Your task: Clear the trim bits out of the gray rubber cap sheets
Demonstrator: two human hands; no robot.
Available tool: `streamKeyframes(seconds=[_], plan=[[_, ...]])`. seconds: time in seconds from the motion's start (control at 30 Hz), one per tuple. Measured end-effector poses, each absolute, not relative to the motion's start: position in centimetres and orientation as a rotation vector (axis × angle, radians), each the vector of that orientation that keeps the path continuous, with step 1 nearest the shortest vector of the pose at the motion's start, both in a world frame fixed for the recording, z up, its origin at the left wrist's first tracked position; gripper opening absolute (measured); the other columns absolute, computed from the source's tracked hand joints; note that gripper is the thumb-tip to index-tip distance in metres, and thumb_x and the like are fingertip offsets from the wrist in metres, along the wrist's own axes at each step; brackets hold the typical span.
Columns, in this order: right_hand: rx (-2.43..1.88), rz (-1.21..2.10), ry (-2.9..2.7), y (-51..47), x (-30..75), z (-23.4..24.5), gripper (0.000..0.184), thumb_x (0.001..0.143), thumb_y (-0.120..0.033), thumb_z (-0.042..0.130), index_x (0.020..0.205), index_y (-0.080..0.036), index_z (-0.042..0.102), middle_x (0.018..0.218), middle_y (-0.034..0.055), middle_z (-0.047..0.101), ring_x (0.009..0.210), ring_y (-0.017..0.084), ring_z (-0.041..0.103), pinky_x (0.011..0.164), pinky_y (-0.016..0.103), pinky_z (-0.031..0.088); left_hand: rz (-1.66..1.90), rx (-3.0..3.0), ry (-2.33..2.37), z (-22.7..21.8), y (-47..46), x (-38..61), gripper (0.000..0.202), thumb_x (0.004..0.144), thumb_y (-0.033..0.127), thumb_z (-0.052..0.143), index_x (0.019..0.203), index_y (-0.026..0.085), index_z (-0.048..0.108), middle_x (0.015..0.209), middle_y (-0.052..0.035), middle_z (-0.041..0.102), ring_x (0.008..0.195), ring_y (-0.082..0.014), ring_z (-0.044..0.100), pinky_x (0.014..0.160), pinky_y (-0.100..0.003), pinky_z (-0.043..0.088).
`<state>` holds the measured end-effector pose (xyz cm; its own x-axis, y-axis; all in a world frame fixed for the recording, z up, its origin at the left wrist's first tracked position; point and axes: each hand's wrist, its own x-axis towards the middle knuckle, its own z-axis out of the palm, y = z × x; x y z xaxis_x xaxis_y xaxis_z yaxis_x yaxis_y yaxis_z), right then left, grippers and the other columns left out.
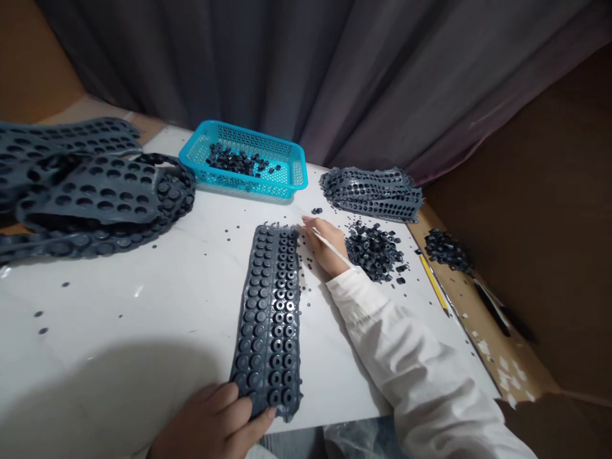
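A dark grey molded rubber sheet with rows of round studs lies lengthwise on the white table. The studs in its right-hand rows have holes in their middles; those on the left look plain. My left hand grips the sheet's near end, fingers curled and one finger stretched along the edge; its thumb is hidden. At the far right corner, my right hand is closed around a thin white stick, which slants back toward the wrist. Beside that hand is a pile of small black rubber pieces.
A blue basket holding small black pieces stands at the back. Large perforated rubber sheets are heaped at left, and another stack is at back right. A yellow utility knife lies by the table's right edge. Black bits are scattered around.
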<state>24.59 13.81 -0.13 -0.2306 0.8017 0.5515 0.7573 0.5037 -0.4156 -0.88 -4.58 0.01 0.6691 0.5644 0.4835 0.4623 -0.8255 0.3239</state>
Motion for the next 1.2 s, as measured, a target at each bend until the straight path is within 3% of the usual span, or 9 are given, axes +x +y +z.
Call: streamKeyframes(seconds=[0.17,0.4,0.53,0.83,1.03,1.2], plan=[[-1.255,0.201,-1.866,9.7,24.6,1.8,0.008,0.087,-0.024,0.055,0.086,-0.019,0.061,0.106,0.0122,0.067,0.104,0.023,0.061,0.091,0.041,0.047,0.892,2.755,0.855,-1.2,-5.7,-1.4,0.036,0.096,0.015,0.028,0.099,0.021,0.063,0.060,0.0018,0.054,0.056,-0.0134,0.050,0.058,-0.028,0.040],[-1.104,0.734,-1.785,-1.1,20.3,2.7,0.003,0.081,-0.019,0.063,0.083,-0.020,0.066,0.081,0.0060,0.068,0.080,0.017,0.064,0.070,0.032,0.055,0.973,2.833,0.841,-1.8,-6.1,-2.2,0.018,0.086,0.011,0.054,0.102,0.016,0.060,0.070,0.0017,0.060,0.063,-0.0117,0.055,0.067,-0.028,0.046],[-0.959,0.868,-1.846,-5.1,18.5,1.9,0.006,0.081,-0.020,0.064,0.086,-0.018,0.067,0.083,0.0077,0.068,0.079,0.016,0.064,0.071,0.029,0.054,0.985,2.833,0.908,-1.6,-6.1,-2.2,0.014,0.083,0.017,0.061,0.097,0.016,0.060,0.071,0.0009,0.060,0.068,-0.0138,0.056,0.068,-0.029,0.048],[-0.808,0.644,-2.123,-6.3,18.3,0.1,0.011,0.085,-0.026,0.060,0.091,-0.019,0.065,0.099,0.0090,0.071,0.096,0.016,0.064,0.086,0.031,0.053,1.051,2.807,0.876,-1.7,-6.4,-3.0,0.007,0.084,0.013,0.058,0.090,0.014,0.061,0.073,0.0003,0.059,0.068,-0.0120,0.057,0.068,-0.027,0.053],[-0.771,0.491,-2.199,-6.3,18.3,0.3,0.010,0.085,-0.025,0.060,0.091,-0.018,0.064,0.101,0.0092,0.071,0.095,0.018,0.065,0.083,0.032,0.055,1.130,2.770,0.887,-2.1,-6.4,-3.3,0.011,0.085,0.012,0.055,0.095,0.015,0.059,0.072,0.0002,0.057,0.067,-0.0106,0.055,0.063,-0.025,0.050],[-0.702,0.122,-2.396,-6.0,18.2,0.6,0.003,0.083,-0.019,0.062,0.082,-0.016,0.064,0.104,0.0103,0.071,0.095,0.021,0.065,0.077,0.032,0.057,1.086,2.784,0.870,-2.5,-6.4,-3.3,0.013,0.084,0.010,0.056,0.096,0.014,0.059,0.068,-0.0001,0.055,0.064,-0.0115,0.052,0.061,-0.025,0.047]])
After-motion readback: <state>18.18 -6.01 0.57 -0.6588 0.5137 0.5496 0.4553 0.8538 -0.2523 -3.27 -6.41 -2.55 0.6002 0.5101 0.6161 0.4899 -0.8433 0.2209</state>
